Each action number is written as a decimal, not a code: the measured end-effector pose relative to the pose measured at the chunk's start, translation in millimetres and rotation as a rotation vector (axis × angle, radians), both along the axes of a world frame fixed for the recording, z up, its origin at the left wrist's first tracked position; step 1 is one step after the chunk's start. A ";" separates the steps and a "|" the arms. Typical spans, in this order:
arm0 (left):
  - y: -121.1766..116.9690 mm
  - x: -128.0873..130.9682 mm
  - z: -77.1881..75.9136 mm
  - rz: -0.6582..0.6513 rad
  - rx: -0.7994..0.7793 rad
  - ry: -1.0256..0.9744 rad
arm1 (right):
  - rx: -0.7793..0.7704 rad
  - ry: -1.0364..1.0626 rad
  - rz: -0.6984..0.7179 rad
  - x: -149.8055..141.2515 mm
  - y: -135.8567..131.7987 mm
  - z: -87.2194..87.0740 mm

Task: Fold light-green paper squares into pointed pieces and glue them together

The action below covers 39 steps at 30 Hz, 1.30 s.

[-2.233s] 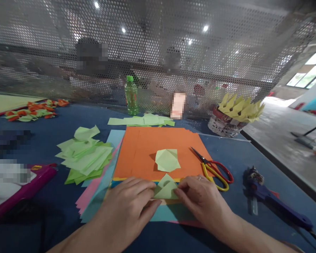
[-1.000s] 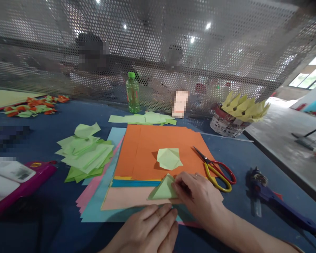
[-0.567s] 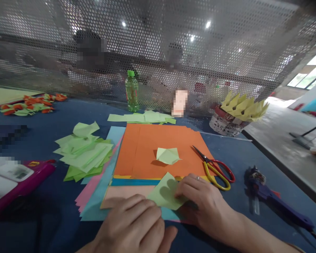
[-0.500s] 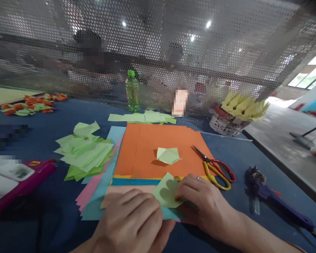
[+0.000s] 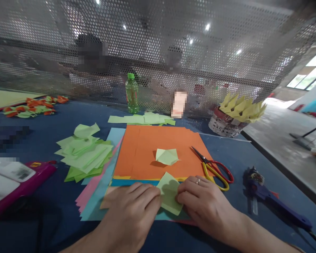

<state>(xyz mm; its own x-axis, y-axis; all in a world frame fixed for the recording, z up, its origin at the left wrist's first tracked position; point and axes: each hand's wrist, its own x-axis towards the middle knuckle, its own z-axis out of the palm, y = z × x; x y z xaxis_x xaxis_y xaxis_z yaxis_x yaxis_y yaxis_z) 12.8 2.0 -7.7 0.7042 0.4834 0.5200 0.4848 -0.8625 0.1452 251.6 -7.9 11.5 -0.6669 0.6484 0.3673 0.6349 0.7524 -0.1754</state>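
Observation:
A light green paper piece [image 5: 169,192] lies on a stack of coloured sheets near the table's front edge. My left hand [image 5: 133,214] presses its left side with closed fingers. My right hand [image 5: 200,205], a ring on one finger, pinches its right side. Another folded green piece [image 5: 166,156] rests on the orange sheet [image 5: 142,151] just beyond.
Red-and-yellow scissors [image 5: 213,168] lie right of the orange sheet, a blue glue gun [image 5: 268,196] further right. A pile of green paper squares [image 5: 84,154] sits left, a green bottle [image 5: 131,93] and a basket of yellow folded pieces [image 5: 234,117] at the back. A perforated metal screen stands behind.
The green piece went from a folded triangle to a flatter sheet and was turned. My left hand left it, then came back onto its left side; my right hand stayed on it.

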 end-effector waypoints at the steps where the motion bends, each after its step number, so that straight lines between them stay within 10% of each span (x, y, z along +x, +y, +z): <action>1: 0.2 -0.1 0.1 0.003 0.007 -0.002 | -0.005 -0.007 -0.002 0.1 -0.2 -0.3; 25: 1.2 -4.6 13.0 0.076 -0.147 -0.048 | 0.052 -0.007 0.113 8.2 -0.1 -1.0; 39: 3.3 -6.5 8.9 0.050 -0.364 -0.118 | -0.302 0.115 -0.139 3.6 0.8 1.8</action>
<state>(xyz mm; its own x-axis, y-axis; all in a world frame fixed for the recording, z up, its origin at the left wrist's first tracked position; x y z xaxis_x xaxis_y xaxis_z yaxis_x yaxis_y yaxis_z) 6.3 5.3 1.3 0.6206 0.6835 0.3843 0.4864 -0.7200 0.4950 255.2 -7.1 13.3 -0.5296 0.8211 0.2130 0.6909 0.5632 -0.4532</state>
